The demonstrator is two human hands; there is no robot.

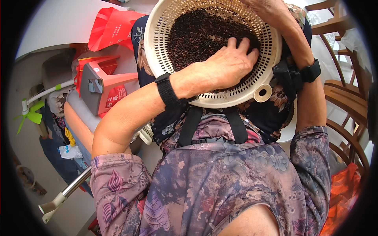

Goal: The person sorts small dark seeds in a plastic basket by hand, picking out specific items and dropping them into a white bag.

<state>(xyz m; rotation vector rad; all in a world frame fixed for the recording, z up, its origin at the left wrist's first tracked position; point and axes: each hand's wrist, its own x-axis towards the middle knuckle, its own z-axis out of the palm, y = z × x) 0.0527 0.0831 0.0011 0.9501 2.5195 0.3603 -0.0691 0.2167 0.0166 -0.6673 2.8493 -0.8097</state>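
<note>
A cream plastic colander basket (274, 48) with slotted walls rests on my lap, tilted slightly. Small dark seeds or berries (195, 38), some reddish, cover much of its bottom. My left hand (231, 65) reaches over the near rim, its fingers spread and the tips down among the dark grains. My right hand (262, 7) is over the far right side of the basket; the top of the picture cuts off its fingers, so its grip is hidden. A round ring tab (262, 92) juts from the basket's near right rim.
To the left are a red bag (113, 28), a pink-and-grey stool (99, 85) with a phone (95, 85) on it, and a crutch-like metal pole (71, 187). Wooden chairs (345, 97) stand at right, above an orange plastic bag (342, 197). A white table (59, 26) is upper left.
</note>
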